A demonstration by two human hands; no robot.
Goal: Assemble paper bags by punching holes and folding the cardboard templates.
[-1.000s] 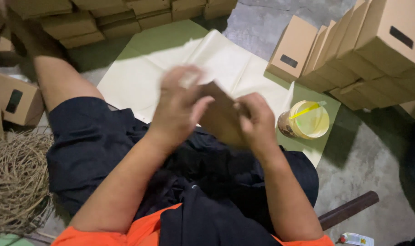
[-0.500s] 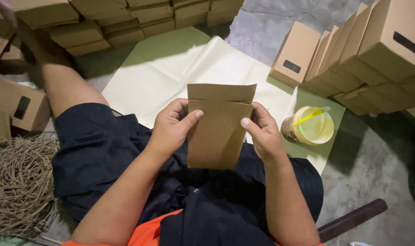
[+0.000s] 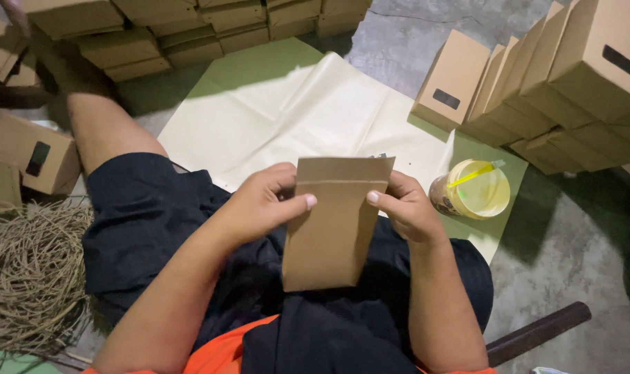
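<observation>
The fingers of the left hand (image 3: 263, 204) and the right hand (image 3: 405, 208) are closed on the side edges of a flat brown paper bag (image 3: 332, 225), thumbs pressing its front below the folded top. The bag stands upright over the person's lap, above the dark shorts (image 3: 142, 221). A plastic cup with a yellow straw (image 3: 471, 190) stands near the right hand, on the pale sheet (image 3: 294, 111).

Flat brown paper bag (image 3: 332, 225), top flap folded down, pinched upright between left hand (image 3: 263, 204) and right hand (image 3: 405, 208). Beyond and right of right hand: row of brown cardboard boxes (image 3: 557, 90), leaning together, each with a small black rectangular label (image 3: 446, 99). Far beyond both hands: stacked flat brown cartons (image 3: 190, 28). Left of left hand: brown box with black label (image 3: 34, 156). Just right of right hand: lidded plastic cup (image 3: 471, 190), yellow straw.
</observation>
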